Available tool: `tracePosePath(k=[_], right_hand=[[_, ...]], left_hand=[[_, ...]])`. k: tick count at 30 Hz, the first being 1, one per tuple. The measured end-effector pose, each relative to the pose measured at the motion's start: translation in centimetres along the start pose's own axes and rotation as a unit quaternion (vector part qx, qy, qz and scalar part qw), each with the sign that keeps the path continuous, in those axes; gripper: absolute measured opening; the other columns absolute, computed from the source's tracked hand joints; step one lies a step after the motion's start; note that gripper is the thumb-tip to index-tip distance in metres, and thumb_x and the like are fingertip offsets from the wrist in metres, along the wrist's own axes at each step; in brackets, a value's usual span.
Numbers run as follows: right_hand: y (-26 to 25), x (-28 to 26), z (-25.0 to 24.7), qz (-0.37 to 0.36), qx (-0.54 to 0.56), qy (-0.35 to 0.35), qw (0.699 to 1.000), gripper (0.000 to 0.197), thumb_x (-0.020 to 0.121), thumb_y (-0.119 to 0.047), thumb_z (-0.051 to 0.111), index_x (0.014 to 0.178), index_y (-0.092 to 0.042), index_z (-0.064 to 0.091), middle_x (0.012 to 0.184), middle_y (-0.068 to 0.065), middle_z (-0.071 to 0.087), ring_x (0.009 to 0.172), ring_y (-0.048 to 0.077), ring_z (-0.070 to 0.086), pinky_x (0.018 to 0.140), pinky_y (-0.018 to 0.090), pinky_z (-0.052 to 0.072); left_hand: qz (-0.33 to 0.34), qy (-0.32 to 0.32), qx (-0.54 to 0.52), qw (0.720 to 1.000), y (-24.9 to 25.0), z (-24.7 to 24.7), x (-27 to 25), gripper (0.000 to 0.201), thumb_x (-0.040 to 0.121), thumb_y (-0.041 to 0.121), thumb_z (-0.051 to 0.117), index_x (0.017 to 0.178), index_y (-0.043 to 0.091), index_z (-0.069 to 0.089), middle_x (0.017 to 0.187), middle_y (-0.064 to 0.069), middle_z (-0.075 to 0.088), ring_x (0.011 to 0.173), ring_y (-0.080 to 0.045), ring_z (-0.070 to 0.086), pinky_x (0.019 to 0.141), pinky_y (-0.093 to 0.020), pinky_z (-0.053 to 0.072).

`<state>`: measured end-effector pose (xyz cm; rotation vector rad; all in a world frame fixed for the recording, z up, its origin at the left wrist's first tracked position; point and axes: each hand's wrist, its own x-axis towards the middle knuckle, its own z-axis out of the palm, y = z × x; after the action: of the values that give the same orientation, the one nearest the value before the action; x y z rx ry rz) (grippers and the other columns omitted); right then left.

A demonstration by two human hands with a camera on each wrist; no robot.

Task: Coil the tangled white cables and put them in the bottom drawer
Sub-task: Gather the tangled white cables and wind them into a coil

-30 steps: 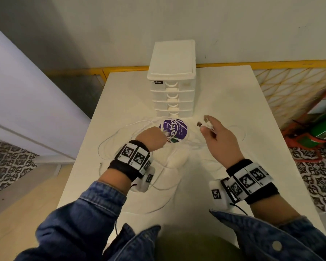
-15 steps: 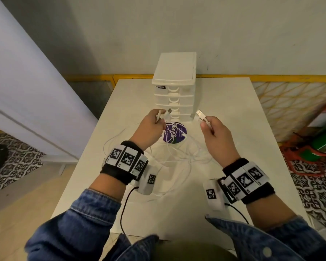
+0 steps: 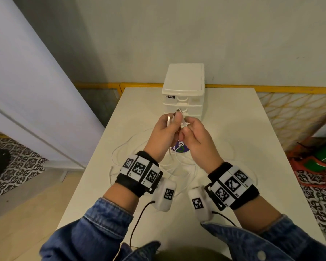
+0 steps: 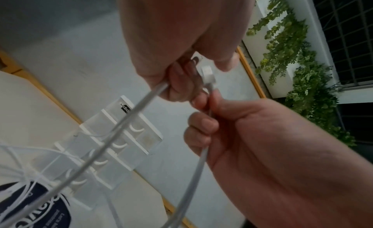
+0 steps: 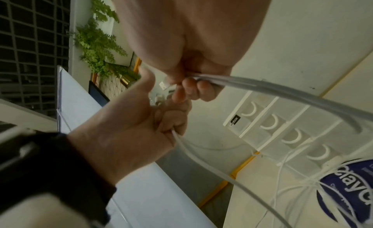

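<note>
Both hands are raised together in front of the white drawer unit [image 3: 183, 78]. My left hand [image 3: 174, 117] grips one white cable [image 4: 153, 94] in its curled fingers, with a white plug [image 4: 207, 73] at its fingertips. Touching it, my right hand [image 3: 186, 127] pinches another cable end [image 5: 262, 86]. From both hands the cables hang down to a loose tangle [image 3: 179, 164] on the table. All drawers of the unit [image 5: 282, 127] look closed. In the head view my hands hide the bottom drawer.
A round purple label [image 3: 181, 148] lies on the white table [image 3: 233, 113] under the cables, just in front of the drawer unit. A yellow railing [image 3: 290, 90] runs behind the table. A pale panel [image 3: 36, 91] stands to the left.
Both hands have risen from the table and come together; they were apart, each holding a cable end. More cable now hangs off the table.
</note>
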<state>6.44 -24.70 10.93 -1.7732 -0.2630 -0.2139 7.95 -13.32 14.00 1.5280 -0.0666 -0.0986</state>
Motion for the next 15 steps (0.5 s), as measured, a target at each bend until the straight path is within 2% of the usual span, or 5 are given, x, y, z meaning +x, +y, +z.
tracePosePath(k=[2, 5, 10, 13, 15], right_hand=[[-0.2, 0.5, 1.0, -0.005, -0.014, -0.003, 1.0, 0.024, 0.096, -0.009, 0.039, 0.117, -0.019, 0.044, 0.076, 0.008, 0.062, 0.067, 0.016, 0.058, 0.061, 0.022, 0.045], [-0.2, 1.2, 1.9, -0.009, -0.059, -0.029, 0.998, 0.04, 0.093, -0.007, 0.04, 0.131, -0.02, 0.035, 0.072, 0.011, 0.064, 0.063, 0.013, 0.059, 0.062, 0.027, 0.047], [0.2, 1.5, 2.8, -0.012, -0.049, 0.023, 0.998, 0.04, 0.093, -0.012, 0.047, 0.129, -0.022, 0.033, 0.062, -0.001, 0.054, 0.053, 0.005, 0.052, 0.058, 0.023, 0.043], [0.9, 1.9, 2.7, 0.01, -0.017, 0.06, 0.998, 0.028, 0.092, -0.017, 0.05, 0.117, -0.021, 0.037, 0.075, -0.004, 0.053, 0.064, 0.006, 0.054, 0.065, 0.026, 0.043], [1.4, 2.0, 2.5, 0.034, 0.007, 0.004, 0.999, 0.026, 0.095, -0.022, 0.046, 0.12, -0.021, 0.038, 0.095, -0.006, 0.056, 0.083, 0.0, 0.056, 0.079, 0.022, 0.044]], left_hand=[[0.011, 0.001, -0.01, 1.0, 0.1, -0.5, 0.5, 0.032, 0.089, 0.024, 0.061, 0.107, -0.002, 0.056, 0.059, -0.003, 0.051, 0.041, -0.008, 0.045, 0.038, -0.014, 0.034], [0.02, 0.004, -0.004, 1.0, -0.1, -1.3, 1.3, 0.023, 0.087, 0.016, 0.064, 0.104, 0.0, 0.062, 0.052, 0.0, 0.052, 0.039, -0.017, 0.045, 0.037, -0.018, 0.035], [0.04, 0.006, 0.014, 0.999, 0.1, -1.7, 2.3, 0.024, 0.096, 0.022, 0.049, 0.1, 0.005, 0.064, 0.044, 0.012, 0.045, 0.04, -0.002, 0.041, 0.043, -0.016, 0.035], [0.059, -0.001, 0.01, 0.998, 0.8, -2.0, 2.8, 0.023, 0.097, 0.025, 0.046, 0.083, 0.014, 0.06, 0.05, 0.004, 0.039, 0.041, -0.005, 0.036, 0.043, -0.015, 0.033], [0.053, -0.029, -0.014, 0.998, 1.2, -2.0, 3.1, 0.028, 0.098, 0.027, 0.042, 0.076, 0.014, 0.054, 0.052, -0.002, 0.033, 0.042, -0.009, 0.032, 0.042, -0.018, 0.03]])
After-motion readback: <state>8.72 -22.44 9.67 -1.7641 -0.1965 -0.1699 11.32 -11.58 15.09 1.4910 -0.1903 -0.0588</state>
